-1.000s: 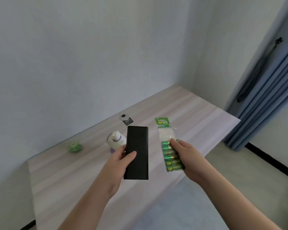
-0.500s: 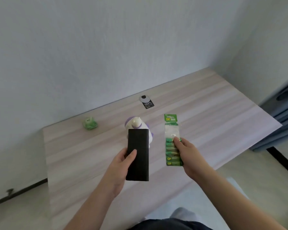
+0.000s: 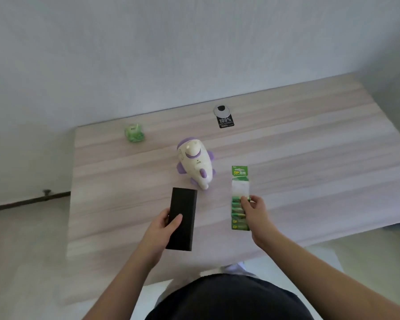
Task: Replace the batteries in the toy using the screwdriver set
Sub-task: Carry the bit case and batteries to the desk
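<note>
1. My left hand [image 3: 165, 227] gripped a flat black case [image 3: 182, 219], thumb across its top face and fingers curled under its left edge; whether it was the screwdriver set I could not tell from its plain lid.
2. My right hand [image 3: 254, 212] pinched a green strip pack of batteries [image 3: 240, 197], thumb and fingertips closed on its middle, the pack's printed header pointing away from me.
3. The white-and-purple airplane toy [image 3: 195, 166] stood on the wooden table [image 3: 310, 158], just beyond the far end of the case and just left of the battery pack's header, touching neither.
4. A small green bundle [image 3: 134, 133] lay well to the left of the toy, near the table's far edge by the wall.
5. A round grey cable port [image 3: 221, 110] sat beyond the toy to its right, with a black card [image 3: 225, 122] marked "100%" lying against its near side.
6. Nothing lay between the toy and either hand; the case's far corner came nearest the toy's tail.
7. My dark-clad lap filled the bottom of the view, on the near side of the table from the toy.
</note>
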{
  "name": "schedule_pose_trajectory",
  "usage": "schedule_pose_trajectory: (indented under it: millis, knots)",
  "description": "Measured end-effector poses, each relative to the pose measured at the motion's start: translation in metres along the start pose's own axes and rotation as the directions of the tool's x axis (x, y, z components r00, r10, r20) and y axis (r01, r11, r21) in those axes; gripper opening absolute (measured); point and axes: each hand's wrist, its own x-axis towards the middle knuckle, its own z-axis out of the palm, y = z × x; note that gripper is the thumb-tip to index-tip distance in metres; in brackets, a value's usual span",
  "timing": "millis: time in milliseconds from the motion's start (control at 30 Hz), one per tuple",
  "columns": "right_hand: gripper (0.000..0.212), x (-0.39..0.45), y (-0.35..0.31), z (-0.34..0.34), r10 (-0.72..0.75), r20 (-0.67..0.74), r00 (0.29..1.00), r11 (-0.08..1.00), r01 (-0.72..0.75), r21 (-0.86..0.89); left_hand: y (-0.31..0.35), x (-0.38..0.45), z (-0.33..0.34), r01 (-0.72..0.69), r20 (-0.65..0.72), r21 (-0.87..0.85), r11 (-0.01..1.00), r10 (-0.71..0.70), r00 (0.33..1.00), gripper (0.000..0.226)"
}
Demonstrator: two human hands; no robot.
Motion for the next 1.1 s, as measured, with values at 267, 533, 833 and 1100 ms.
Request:
schedule_pose_trajectory:
  millis: [267, 533, 833, 1100]
  knots:
    - [0.024, 0.032, 0.005, -0.013, -0.047, 0.075, 0.996, 0.938, 0.070, -0.340, -0.035, 0.013, 0.032, 0.071, -0.057, -0.003, 0.998, -0.071, 0.996, 0.023]
    - [0.026, 0.055, 0.014, -0.021, -0.109, 0.088, 0.990, 0.831, 0.139, -0.539, -0.039, 0.035, 0.044, 0.095, -0.075, 0.131, 0.987, -0.086, 0.993, 0.023]
    - [0.029, 0.073, 0.015, -0.034, -0.234, 0.125, 0.964, 0.628, 0.248, -0.738, -0.045, 0.046, 0.048, 0.056, -0.050, 0.232, 0.971, -0.045, 0.998, 0.020]
    - [0.034, 0.075, 0.017, -0.052, -0.267, 0.139, 0.954, 0.604, 0.278, -0.747, -0.047, 0.048, 0.059, 0.015, -0.076, 0.330, 0.944, 0.011, 0.997, 0.026]
